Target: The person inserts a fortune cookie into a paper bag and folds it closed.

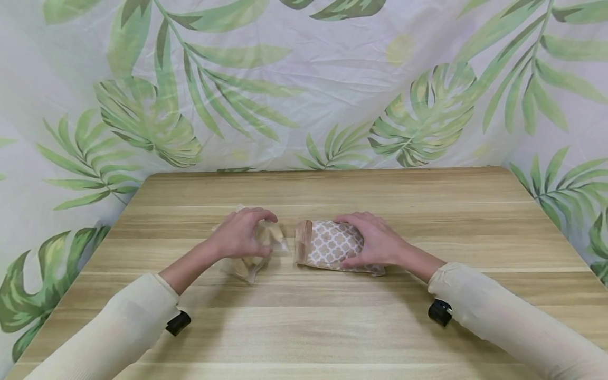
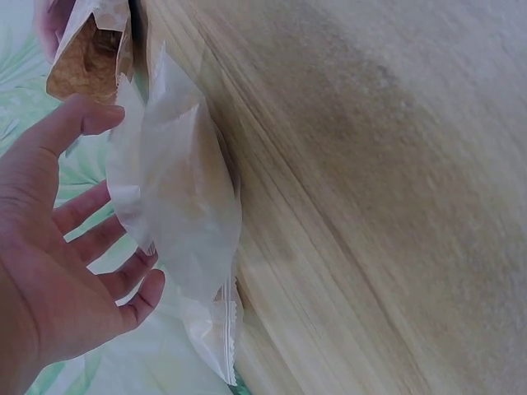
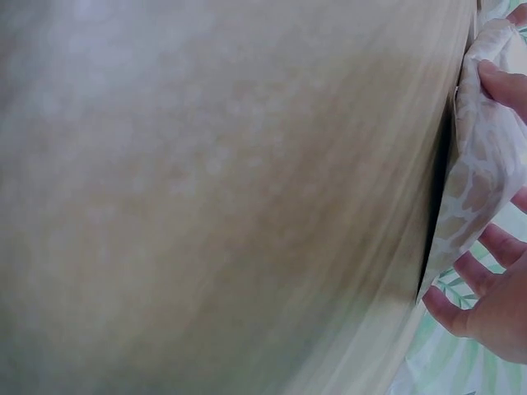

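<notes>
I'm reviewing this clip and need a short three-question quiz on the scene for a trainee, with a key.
1. Which hand grips the tan-and-white patterned, flat paper bag? A) left B) right C) both
2. True or false: the translucent, pale plastic packets lie inside that bag.
3. Fill in: the pale, creased backdrop is printed with green ____.

Key:
1. B, the right hand.
2. False; they lie outside it, at the left hand.
3. leaves
</notes>
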`<action>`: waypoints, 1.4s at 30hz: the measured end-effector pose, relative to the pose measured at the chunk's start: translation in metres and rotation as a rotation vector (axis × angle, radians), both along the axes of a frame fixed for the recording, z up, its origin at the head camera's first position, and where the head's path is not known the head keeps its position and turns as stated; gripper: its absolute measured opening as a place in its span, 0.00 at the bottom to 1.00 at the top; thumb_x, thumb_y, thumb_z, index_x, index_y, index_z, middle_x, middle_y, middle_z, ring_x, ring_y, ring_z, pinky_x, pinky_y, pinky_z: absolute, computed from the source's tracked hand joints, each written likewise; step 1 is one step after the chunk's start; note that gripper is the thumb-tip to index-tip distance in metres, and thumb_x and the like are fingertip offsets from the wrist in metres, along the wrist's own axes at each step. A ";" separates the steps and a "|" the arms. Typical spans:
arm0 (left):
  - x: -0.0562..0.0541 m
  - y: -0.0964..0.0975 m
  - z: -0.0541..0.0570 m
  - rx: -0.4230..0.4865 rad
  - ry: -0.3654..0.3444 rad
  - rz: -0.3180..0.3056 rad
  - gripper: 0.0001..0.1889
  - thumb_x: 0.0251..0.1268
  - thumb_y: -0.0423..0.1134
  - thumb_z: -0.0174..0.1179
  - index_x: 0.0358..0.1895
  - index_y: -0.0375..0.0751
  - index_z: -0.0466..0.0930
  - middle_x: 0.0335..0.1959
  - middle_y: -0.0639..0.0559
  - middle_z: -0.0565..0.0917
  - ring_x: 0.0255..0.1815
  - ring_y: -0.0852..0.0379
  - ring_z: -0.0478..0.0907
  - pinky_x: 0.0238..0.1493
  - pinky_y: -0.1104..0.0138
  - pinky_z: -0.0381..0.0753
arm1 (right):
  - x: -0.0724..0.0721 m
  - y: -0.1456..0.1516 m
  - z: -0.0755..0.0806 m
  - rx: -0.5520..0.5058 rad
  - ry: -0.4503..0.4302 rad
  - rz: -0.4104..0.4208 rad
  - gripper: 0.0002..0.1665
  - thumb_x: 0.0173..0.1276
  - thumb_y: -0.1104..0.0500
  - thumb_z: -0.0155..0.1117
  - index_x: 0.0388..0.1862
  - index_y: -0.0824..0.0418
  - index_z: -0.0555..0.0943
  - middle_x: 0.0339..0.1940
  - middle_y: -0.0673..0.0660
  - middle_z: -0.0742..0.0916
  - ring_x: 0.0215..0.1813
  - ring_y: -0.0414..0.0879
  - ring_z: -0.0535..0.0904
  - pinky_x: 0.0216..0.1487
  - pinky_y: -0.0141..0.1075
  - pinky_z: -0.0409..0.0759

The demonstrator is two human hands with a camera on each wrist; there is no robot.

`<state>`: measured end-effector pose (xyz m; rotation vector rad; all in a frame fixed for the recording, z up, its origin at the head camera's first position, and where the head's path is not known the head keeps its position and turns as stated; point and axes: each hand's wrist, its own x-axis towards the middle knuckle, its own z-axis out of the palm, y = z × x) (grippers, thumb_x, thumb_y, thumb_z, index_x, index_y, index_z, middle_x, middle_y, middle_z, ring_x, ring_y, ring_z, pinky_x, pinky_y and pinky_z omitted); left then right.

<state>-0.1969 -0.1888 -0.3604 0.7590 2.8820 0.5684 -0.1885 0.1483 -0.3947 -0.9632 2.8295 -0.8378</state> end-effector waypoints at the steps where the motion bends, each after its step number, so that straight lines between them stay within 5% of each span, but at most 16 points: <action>1: 0.000 0.000 0.000 0.004 0.000 0.000 0.33 0.46 0.44 0.77 0.60 0.40 0.83 0.60 0.42 0.85 0.54 0.41 0.81 0.58 0.39 0.74 | 0.000 0.000 0.000 -0.001 0.003 0.002 0.58 0.43 0.42 0.88 0.73 0.55 0.74 0.69 0.61 0.81 0.69 0.62 0.74 0.71 0.64 0.67; 12: 0.001 0.003 0.000 0.054 0.030 -0.036 0.32 0.45 0.46 0.76 0.58 0.38 0.83 0.53 0.45 0.87 0.37 0.53 0.77 0.42 0.55 0.79 | 0.001 0.000 0.000 -0.007 -0.001 0.004 0.57 0.43 0.41 0.88 0.72 0.55 0.75 0.69 0.60 0.81 0.69 0.62 0.74 0.70 0.64 0.68; 42: 0.006 0.009 0.002 0.151 0.068 -0.121 0.30 0.46 0.42 0.77 0.57 0.36 0.83 0.56 0.43 0.87 0.50 0.42 0.83 0.52 0.46 0.81 | -0.001 -0.001 -0.001 -0.004 0.013 0.018 0.57 0.42 0.42 0.88 0.72 0.55 0.75 0.68 0.61 0.81 0.69 0.63 0.74 0.70 0.65 0.67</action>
